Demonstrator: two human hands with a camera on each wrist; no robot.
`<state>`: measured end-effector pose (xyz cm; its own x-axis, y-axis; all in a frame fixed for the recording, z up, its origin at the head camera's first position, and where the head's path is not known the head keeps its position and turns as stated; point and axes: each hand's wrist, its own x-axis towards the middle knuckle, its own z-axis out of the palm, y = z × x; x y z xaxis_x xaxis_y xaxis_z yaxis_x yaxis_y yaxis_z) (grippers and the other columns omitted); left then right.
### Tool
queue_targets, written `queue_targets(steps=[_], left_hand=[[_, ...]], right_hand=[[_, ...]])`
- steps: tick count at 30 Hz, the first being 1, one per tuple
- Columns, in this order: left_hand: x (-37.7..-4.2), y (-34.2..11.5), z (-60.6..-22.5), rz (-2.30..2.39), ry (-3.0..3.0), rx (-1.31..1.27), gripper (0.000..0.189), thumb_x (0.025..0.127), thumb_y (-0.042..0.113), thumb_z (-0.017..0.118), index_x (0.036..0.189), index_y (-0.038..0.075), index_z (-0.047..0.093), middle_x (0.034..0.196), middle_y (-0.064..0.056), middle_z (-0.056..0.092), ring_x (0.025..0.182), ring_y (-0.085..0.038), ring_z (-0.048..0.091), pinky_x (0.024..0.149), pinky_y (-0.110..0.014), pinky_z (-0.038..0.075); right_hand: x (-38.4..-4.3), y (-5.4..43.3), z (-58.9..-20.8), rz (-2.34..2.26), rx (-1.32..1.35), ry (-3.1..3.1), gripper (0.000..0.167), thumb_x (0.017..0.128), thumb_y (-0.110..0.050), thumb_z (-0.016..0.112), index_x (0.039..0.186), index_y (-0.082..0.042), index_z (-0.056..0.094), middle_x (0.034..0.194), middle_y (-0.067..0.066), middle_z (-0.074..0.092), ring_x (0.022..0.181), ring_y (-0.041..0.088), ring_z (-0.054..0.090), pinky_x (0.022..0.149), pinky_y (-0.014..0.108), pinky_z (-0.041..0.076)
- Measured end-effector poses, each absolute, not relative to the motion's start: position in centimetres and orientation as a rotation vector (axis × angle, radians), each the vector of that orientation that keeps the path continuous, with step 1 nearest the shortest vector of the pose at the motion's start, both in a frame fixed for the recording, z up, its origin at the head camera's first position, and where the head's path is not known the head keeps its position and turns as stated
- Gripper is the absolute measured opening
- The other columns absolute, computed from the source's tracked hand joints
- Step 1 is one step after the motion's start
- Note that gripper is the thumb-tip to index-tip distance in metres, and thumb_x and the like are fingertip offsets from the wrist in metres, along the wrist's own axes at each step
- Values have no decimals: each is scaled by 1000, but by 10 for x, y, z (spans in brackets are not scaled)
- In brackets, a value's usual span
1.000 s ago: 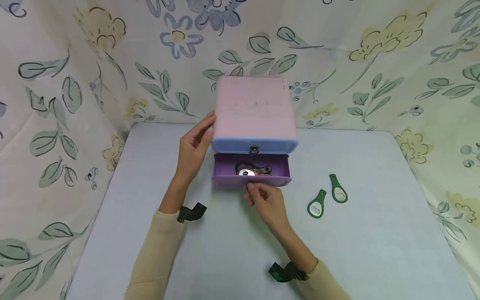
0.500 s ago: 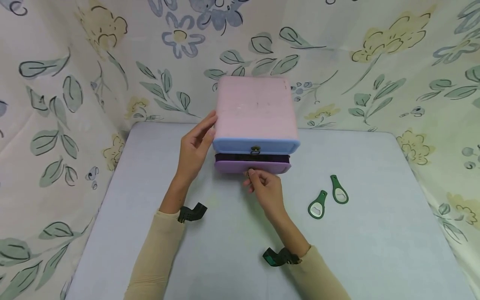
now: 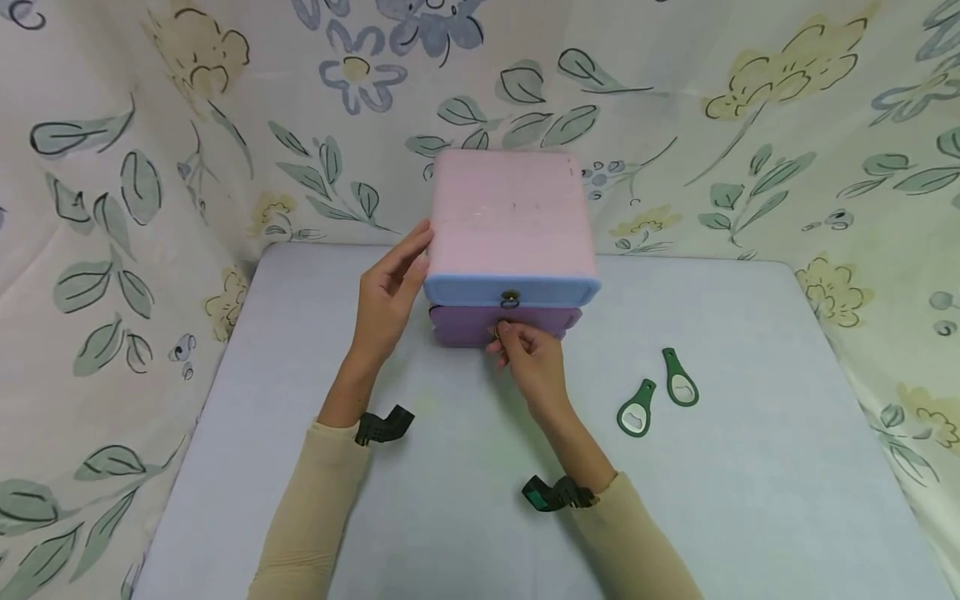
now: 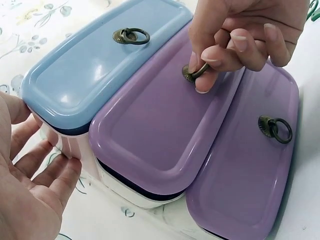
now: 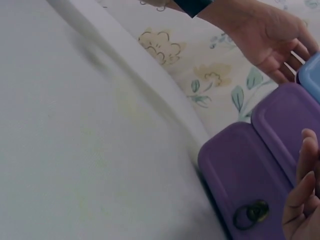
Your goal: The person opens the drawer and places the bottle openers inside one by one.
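A small chest of drawers (image 3: 513,212) with a pink top stands at the back of the table. Its blue top drawer (image 4: 90,75) and purple bottom drawer (image 4: 240,175) are closed, each with a brass ring pull. Between them, the purple middle drawer (image 4: 150,130) sits flush or nearly so. My right hand (image 3: 538,371) pinches that drawer's ring pull (image 4: 189,74) between thumb and finger. My left hand (image 3: 384,304) rests its extended fingers against the chest's left side, near the blue drawer. The drawer's contents are hidden.
Two green bottle openers, one nearer (image 3: 636,408) and one farther (image 3: 681,382), lie on the white tabletop (image 3: 780,467) to the right. A floral curtain (image 3: 660,125) hangs behind and beside the table.
The middle drawer, first out with dark and red bottle openers visible inside, has slid back into the chest. My right hand moved away from me with its ring pull; my left hand stayed.
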<state>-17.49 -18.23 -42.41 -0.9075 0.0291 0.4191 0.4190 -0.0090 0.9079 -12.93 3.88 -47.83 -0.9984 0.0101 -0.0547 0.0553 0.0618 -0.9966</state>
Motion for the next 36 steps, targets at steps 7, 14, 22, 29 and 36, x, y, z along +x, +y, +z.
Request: queue_targets(steps=[7, 14, 22, 29, 36], left_hand=[[-175, -182, -424, -2009, -1990, -452, 40, 109, 6, 54, 148, 2, 60, 163, -5, 53, 153, -19, 49, 125, -27, 42], [-174, -183, -424, -2000, -1994, -453, 40, 109, 7, 55, 148, 4, 61, 162, -3, 54, 152, -18, 50, 125, -27, 42], [-175, -182, -425, -2000, -1985, -460, 40, 109, 8, 56, 148, 4, 61, 162, -2, 55, 152, -16, 50, 124, -26, 42], [-175, -182, -425, -2001, -1991, -456, 40, 109, 8, 56, 148, 4, 60, 162, -3, 54, 152, -17, 50, 124, -25, 42], [-174, -181, -423, -1991, -1987, -453, 40, 109, 9, 56, 148, 4, 60, 162, -3, 55, 152, -17, 50, 124, -25, 42]], right_hand=[[-132, 38, -478, -2118, 93, 2248, 34, 107, -28, 63, 108, 2, 79, 74, -8, 76, 61, 11, 64, 52, 20, 45], [-130, 41, -479, -2100, 87, 2199, 34, 107, -28, 62, 116, 2, 77, 77, -10, 76, 64, 17, 65, 49, 18, 41], [-123, 44, -482, -2062, 84, 2195, 32, 107, -28, 63, 116, 1, 74, 82, 1, 79, 68, 28, 67, 50, 20, 42], [-118, 49, -490, -1992, 72, 2202, 32, 106, -26, 65, 120, 0, 75, 87, 7, 80, 70, 18, 67, 53, 21, 44], [-116, 59, -499, -1855, 58, 2201, 32, 106, -27, 64, 121, -2, 76, 98, 14, 82, 78, 20, 70, 60, 20, 50]])
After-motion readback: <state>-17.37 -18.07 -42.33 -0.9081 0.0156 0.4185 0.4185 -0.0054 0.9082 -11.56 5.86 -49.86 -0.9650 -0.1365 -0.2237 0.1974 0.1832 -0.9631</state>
